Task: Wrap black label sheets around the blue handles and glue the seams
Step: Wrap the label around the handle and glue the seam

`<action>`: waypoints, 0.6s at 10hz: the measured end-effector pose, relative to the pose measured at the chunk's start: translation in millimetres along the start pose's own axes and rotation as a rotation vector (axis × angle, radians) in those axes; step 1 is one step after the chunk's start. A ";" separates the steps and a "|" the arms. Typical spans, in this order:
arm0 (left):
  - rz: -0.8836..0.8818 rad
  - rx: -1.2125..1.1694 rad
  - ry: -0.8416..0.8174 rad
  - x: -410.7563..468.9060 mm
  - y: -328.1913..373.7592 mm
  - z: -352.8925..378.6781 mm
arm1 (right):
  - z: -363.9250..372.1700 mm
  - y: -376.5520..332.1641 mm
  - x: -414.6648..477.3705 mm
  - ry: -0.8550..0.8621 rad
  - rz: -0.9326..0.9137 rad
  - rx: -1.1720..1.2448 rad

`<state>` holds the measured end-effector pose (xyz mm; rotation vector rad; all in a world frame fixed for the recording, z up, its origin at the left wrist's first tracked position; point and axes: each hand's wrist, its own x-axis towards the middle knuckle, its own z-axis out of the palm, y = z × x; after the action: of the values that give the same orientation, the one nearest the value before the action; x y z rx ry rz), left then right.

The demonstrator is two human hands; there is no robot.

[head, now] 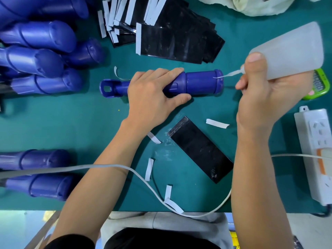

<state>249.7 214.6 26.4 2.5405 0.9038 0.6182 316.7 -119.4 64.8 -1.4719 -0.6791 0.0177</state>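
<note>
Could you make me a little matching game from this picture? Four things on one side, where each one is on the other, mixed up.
Things:
1 centre handle
2 bottle
3 loose sheet
4 power strip

Places:
A gripped by the right hand
B far right
C gripped by the left hand
D flat between the forearms

Pairs: 1-C, 2-A, 3-D, 4-B.

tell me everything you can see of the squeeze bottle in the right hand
The squeeze bottle is translucent whitish plastic, with a cylindrical body, a rounded shoulder and a thin pointed nozzle. It is held tilted, base up to the right, nozzle down to the left. The right hand grips it, thumb across the shoulder, fingers curled underneath. The nozzle tip meets the wide end of the blue handle, where a thin white line shows. Its fill level cannot be told.
</note>
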 end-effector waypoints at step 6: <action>0.001 -0.006 -0.008 0.9 -0.1 -1.8 | 173.5 50.7 152.3 -0.004 0.226 0.179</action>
<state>249.3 215.6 28.1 2.5370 0.8962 0.6092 386.2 106.5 72.0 -1.3694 -0.4979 0.2499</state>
